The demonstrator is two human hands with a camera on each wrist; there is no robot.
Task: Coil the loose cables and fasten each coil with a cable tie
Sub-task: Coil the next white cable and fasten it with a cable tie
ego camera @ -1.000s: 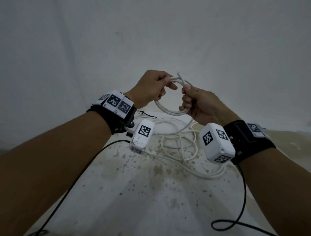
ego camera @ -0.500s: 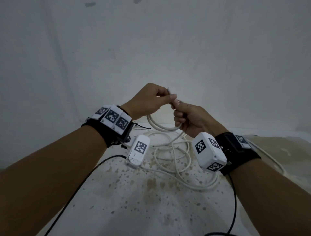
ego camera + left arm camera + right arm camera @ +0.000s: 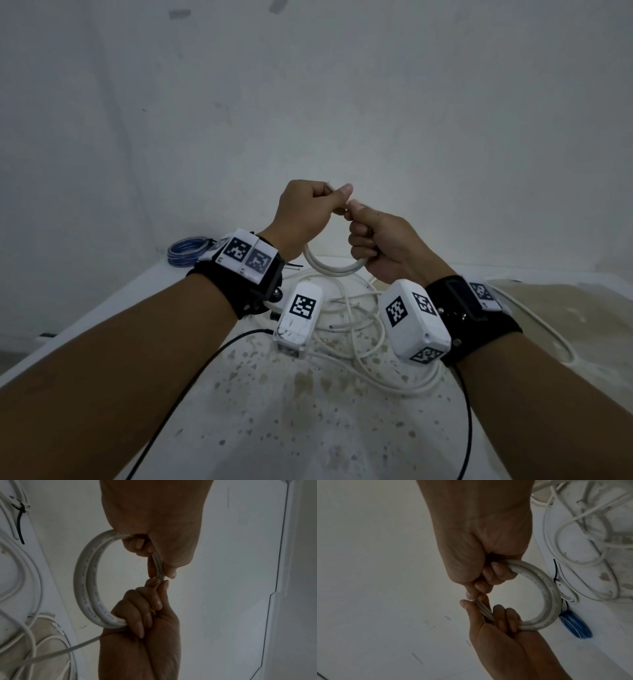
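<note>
Loose white cables (image 3: 356, 329) are lying tangled on the stained counter (image 3: 308, 411) below your wrists. Above them, your left hand (image 3: 305, 219) and right hand (image 3: 383, 246) are both gripping a small white coil (image 3: 334, 269), thumbs pinching its top; a blue coil (image 3: 186, 250) is sitting far left.

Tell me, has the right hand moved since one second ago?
Yes. Against the loose white cables on the table, the right hand has shifted slightly left, closing up to the left hand on the white coil.
</note>
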